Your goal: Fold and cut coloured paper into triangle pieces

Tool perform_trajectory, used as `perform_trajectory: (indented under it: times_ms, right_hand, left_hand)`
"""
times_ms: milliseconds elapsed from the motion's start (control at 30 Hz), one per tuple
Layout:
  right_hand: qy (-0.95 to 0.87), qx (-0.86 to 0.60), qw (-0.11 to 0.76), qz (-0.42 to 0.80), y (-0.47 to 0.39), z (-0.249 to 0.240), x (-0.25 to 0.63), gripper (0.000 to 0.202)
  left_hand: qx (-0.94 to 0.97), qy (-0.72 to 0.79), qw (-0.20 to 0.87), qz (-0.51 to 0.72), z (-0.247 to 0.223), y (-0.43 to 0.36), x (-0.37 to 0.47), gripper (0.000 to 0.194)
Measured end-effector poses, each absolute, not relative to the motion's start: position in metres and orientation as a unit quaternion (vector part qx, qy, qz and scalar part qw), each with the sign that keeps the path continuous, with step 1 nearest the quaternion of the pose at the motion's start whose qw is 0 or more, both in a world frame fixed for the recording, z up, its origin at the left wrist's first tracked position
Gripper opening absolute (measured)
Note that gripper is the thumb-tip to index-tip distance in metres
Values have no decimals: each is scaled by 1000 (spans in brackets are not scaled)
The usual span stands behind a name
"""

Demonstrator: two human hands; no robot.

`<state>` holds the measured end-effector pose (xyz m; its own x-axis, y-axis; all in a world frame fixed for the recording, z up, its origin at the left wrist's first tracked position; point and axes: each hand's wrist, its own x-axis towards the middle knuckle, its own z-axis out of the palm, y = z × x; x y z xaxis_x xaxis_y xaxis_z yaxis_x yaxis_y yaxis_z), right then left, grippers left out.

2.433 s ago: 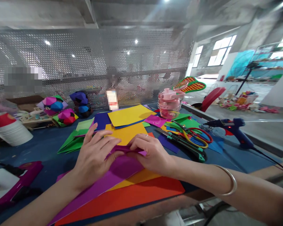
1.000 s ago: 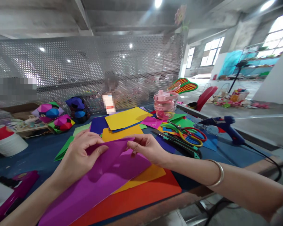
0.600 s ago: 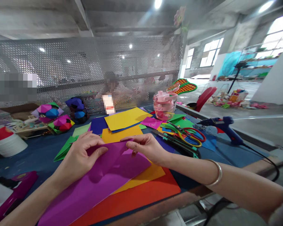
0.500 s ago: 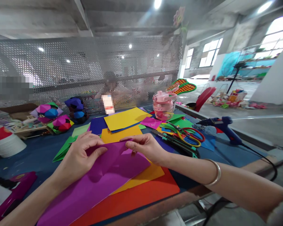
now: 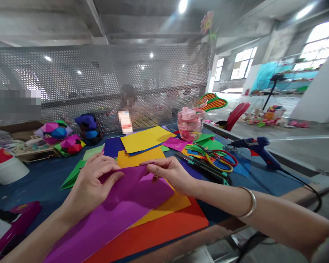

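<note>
A sheet of purple paper (image 5: 98, 223) lies over orange-yellow paper (image 5: 164, 212) and red-orange paper (image 5: 175, 228) at the table's front. Its far edge is lifted and bent toward me. My left hand (image 5: 98, 179) pinches that edge between thumb and fingers. At the other end of the same edge, my right hand (image 5: 168, 171) grips the paper with thumb on the near side; a silver bangle circles that wrist. Part of the bent flap is hidden behind the fingers. Just beyond the hands are yellow sheets (image 5: 148, 138) and a folded green paper (image 5: 72, 175).
On the right lie scissors (image 5: 219, 162), a dark cutter with green parts (image 5: 205, 168) and a blue glue gun (image 5: 260, 149) with its cord. A pink jug (image 5: 190, 124) stands behind. Left are faceted paper balls (image 5: 55, 131), a white roll (image 5: 8, 170) and a magenta tool (image 5: 22, 226).
Both hands keep their hold on the purple paper's far edge and have hardly shifted. The view has tilted very slightly.
</note>
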<state>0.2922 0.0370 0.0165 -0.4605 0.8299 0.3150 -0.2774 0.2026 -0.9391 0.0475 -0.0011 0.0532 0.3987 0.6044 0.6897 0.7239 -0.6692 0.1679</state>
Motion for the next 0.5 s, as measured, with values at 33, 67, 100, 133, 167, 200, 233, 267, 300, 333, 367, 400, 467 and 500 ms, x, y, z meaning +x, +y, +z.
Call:
perform_trajectory:
  times_ms: [33,67,100,133,167,200,233,267,300,333,367,400,467,500]
  right_hand:
    - [-617,-225,470,590,37,16,292,28]
    - [-616,-226,471,589,37,15,292,28]
    - [-615,-228,473,588,37,15,293,28]
    - [-615,-229,475,586,37,14,293,28]
    - [-614,-231,479,583,37,13,292,28]
    - [-614,-232,481,581,37,13,292,29]
    - [-613,-232,485,579,37,12,292,29]
    - [-611,-229,489,579,37,12,292,29]
    - [-610,-223,491,580,37,12,292,29]
    - [-608,-216,492,585,36,13,291,29]
    - [-605,-207,492,591,36,13,291,29]
    - [-602,-200,491,598,35,14,291,30]
    - [-591,-192,488,613,33,15,291,32]
    - [-584,-192,487,620,32,15,291,33]
  left_hand:
    - [-832,-398,78,-378,53,-1,48,11]
    - [-832,-397,76,-381,52,-1,48,11]
    - [-831,-396,74,-383,52,-1,48,10]
    - [-831,-395,73,-385,51,0,48,10]
    - [-831,-393,73,-387,51,0,48,10]
    - [-831,-391,72,-388,50,0,47,10]
    - [-832,-390,70,-389,50,0,47,9]
    - [-832,-388,68,-390,50,0,47,9]
    - [-833,-388,66,-390,49,0,47,9]
    - [-833,-388,63,-390,49,0,47,9]
    - [-833,-388,61,-389,49,0,47,9]
    - [-833,-390,58,-388,49,0,47,9]
    - [-832,-393,52,-388,49,0,48,10]
    - [-832,-393,49,-387,49,0,48,10]
